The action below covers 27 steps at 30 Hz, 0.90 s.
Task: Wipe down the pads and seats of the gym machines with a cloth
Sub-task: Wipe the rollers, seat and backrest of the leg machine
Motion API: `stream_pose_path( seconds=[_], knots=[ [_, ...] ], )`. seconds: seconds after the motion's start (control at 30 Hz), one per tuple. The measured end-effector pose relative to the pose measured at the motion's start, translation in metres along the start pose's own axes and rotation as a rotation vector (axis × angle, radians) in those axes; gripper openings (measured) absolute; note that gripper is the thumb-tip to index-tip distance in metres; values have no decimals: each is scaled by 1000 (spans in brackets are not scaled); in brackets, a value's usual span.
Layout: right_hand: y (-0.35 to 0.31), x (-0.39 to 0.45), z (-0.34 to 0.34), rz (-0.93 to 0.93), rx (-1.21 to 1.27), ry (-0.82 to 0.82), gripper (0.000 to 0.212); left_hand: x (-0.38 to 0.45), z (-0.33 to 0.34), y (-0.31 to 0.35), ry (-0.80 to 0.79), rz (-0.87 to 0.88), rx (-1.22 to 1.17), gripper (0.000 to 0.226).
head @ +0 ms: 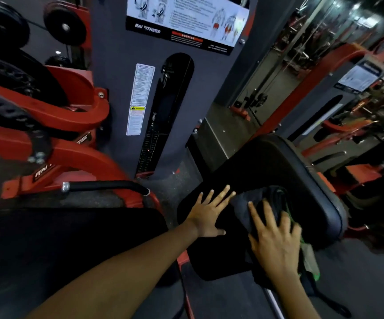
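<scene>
The seat point(267, 171) is being wiped: a dark cloth point(258, 203) is pressed flat on it under the open right hand point(276, 238), while the open left hand point(207, 217) is braced beside. Uncovered padding, seemingly farther up, calls for the next stroke.

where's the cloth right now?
Head view, lower right: the dark cloth lies on the black seat pad, pressed under the right hand, with the left hand flat on the pad just left of it.
</scene>
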State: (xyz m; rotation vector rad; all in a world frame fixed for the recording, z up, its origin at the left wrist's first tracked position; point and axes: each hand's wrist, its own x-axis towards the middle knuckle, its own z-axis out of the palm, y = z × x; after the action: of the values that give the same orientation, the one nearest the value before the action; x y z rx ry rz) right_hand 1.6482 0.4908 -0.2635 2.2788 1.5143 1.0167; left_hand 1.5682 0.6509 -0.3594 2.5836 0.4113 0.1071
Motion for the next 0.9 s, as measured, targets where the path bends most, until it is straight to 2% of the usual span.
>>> stream_pose_path(
  seconds=[0.07, 0.17, 0.27, 0.37, 0.47, 0.6, 0.77, 0.83, 0.9],
  knots=[
    [10, 1, -9, 90, -21, 66, 57, -4, 10, -4, 23, 14, -35, 116],
    [12, 29, -14, 230, -104, 127, 59, -5, 26, -6, 10, 9, -62, 120],
    [-3, 46, 0, 137, -108, 88, 74, -2, 31, -4, 30, 10, -92, 121],
    [-7, 17, 7, 37, -95, 28, 75, -2, 33, -9, 42, 41, -140, 118],
    [7, -6, -8, 109, -142, 72, 61, -3, 30, -17, 46, 58, -145, 116],
    [6, 33, -11, 274, -234, 127, 63, -5, 34, -26, 35, 45, -115, 114],
    [-22, 32, 15, 44, -157, 37, 73, -12, 59, -41, 54, -60, -258, 113],
    [-17, 21, 9, 62, -156, 39, 75, -12, 64, -47, 30, -47, -288, 113],
    [-10, 33, 2, 171, -184, 113, 74, -12, 69, -53, 30, -26, -298, 115]
  ],
)
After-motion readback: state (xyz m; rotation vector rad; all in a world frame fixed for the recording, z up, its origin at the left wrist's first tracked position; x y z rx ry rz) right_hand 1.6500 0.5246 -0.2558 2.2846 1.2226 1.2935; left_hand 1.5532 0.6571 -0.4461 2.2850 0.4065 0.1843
